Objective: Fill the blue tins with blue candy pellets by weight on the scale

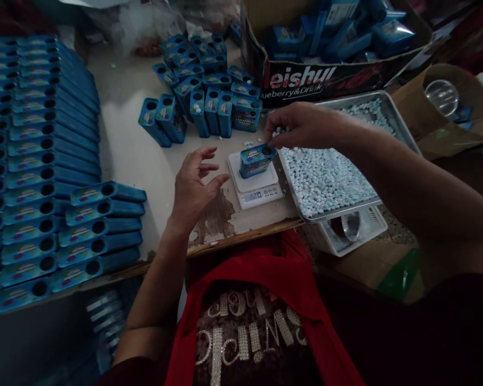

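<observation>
Container (254, 165) stands on the scale (261, 196), just beneath the right hand (300, 124).

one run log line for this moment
tin: on scale, hole up | left hand: open, beside scale | right hand: at hole | candies: in tray

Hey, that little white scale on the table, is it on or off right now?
On. The scale shows digits on its display, with a blue container standing on its platform.

Sole view: from my head, above and on my side of the white scale (251, 184), facing forward and down, near enough to show its display (255, 197).
</observation>
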Available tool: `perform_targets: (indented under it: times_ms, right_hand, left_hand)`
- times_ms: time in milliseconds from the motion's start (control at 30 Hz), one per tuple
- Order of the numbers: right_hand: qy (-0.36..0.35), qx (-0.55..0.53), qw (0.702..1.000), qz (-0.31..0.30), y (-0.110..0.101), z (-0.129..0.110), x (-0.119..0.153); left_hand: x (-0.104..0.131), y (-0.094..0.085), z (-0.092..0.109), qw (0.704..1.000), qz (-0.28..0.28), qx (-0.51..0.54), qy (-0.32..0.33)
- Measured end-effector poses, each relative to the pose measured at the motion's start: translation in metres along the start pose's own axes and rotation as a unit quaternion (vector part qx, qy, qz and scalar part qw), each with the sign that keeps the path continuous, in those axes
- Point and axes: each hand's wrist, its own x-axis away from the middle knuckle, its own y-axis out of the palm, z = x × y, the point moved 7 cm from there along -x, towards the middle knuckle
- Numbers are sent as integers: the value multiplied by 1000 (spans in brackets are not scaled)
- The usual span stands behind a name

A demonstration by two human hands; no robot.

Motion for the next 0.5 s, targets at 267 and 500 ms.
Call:
perform_targets:
  times_ms: [267,500]
  right_hand:
    - [-1,-95,994,-48,18,23,-7]
    - [23,-325,945,-14,6,43,-9]
  left_hand:
    - [-10,21,8,999,-24,-12,17]
    - [-50,81,50,977,-124,-147,97]
